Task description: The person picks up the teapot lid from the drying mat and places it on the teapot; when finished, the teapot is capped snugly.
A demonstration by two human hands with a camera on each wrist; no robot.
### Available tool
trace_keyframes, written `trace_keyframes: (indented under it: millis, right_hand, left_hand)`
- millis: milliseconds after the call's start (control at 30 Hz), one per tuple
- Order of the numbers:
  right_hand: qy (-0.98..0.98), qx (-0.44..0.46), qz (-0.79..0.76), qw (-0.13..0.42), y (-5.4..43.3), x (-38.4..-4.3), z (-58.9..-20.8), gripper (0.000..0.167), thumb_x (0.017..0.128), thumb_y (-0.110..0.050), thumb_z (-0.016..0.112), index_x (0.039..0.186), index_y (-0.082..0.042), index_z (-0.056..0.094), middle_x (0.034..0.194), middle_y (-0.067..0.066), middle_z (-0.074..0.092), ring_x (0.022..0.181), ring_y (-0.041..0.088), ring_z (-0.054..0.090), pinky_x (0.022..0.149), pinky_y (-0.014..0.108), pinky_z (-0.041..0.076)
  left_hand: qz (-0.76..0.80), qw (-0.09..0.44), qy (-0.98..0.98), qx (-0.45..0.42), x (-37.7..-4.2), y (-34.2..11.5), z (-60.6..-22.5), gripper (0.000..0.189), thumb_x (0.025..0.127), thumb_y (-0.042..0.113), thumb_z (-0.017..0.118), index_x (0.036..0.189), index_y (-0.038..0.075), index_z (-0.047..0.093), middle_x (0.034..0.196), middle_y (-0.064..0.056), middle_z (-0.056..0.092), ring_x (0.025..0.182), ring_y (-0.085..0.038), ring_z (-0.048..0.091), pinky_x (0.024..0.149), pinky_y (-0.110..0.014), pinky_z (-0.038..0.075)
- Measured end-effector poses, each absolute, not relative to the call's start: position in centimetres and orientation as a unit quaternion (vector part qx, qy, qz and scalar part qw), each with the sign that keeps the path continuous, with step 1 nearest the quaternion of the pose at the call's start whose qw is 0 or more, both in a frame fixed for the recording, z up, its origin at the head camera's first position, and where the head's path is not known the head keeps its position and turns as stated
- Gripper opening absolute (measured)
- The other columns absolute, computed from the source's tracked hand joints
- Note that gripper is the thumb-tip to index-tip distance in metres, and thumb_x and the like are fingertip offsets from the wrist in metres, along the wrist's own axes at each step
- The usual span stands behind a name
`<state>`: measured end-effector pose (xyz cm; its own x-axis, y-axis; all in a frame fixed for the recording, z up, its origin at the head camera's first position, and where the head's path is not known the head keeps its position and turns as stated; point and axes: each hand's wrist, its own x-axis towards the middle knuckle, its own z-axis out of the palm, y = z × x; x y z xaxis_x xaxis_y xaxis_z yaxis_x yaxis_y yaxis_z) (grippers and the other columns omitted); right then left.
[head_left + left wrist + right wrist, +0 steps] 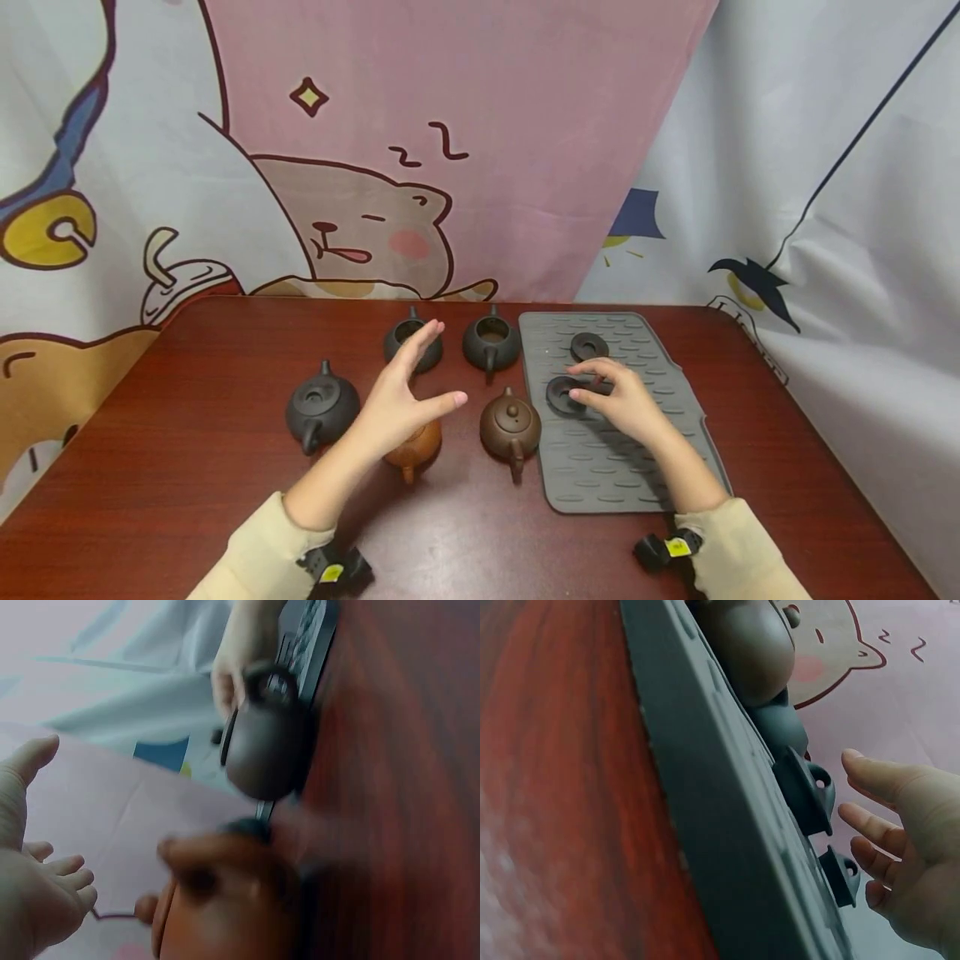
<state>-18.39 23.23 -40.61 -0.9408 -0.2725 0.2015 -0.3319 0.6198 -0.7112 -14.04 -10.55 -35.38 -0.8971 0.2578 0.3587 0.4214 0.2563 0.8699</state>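
The left hand [393, 400] hangs above the bench [187, 467] with its grip open: fingers straight and together, thumb spread to the side, holding nothing. Just under its palm sits an orange-brown teapot [416, 450], mostly hidden in the head view; the left wrist view shows the same pot [225, 900] blurred and close below the palm, apart from it. A lidded dark teapot [321, 408] stands just to the left of that hand, and an open dark teapot [412, 343] lies behind its fingertips. The right hand [622, 402] rests low over a grey ribbed mat [622, 467], its fingers stretched out and slightly relaxed, the grip open. Its fingertips lie at a dark round lid [564, 394] on the mat; whether they touch it cannot be told. In the right wrist view the fingers are spread and free of the lid [806, 787], which sits just beside them. A second lid [589, 346] lies farther back on the mat. Between the hands stands a brown lidded teapot [510, 427], and behind it another open dark teapot [491, 342].
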Motion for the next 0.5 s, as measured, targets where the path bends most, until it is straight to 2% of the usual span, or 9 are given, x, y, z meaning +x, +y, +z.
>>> trace_keyframes:
  millis: [267,500]
  right_hand:
    - [-0.891,0.174,0.418,0.013,23.9,-18.7,-41.4,0.034,0.086,-0.023,0.073,0.118,-0.013,0.066,0.118,0.006,0.059,0.089,0.023,0.050,0.066,0.037,0.045]
    - [-0.890,0.174,0.420,0.009,24.0,-18.9,-42.1,0.032,0.087,-0.014,0.071,0.118,-0.008,0.066,0.119,0.011,0.059,0.089,0.024,0.049,0.066,0.035,0.042]
  left_hand:
    - [-0.575,0.093,-0.792,-0.183,-16.7,-13.2,-36.5,0.086,0.080,0.013,0.079,0.150,0.010,0.029,0.150,-0.004,0.036,0.138,-0.018,0.027,0.111,-0.043,0.020]
    - [-0.577,0.080,-0.800,-0.147,-18.1,-14.5,-38.1,0.087,0.082,0.015,0.077,0.151,0.007,0.025,0.151,-0.009,0.033,0.139,-0.022,0.025,0.112,-0.042,0.019]
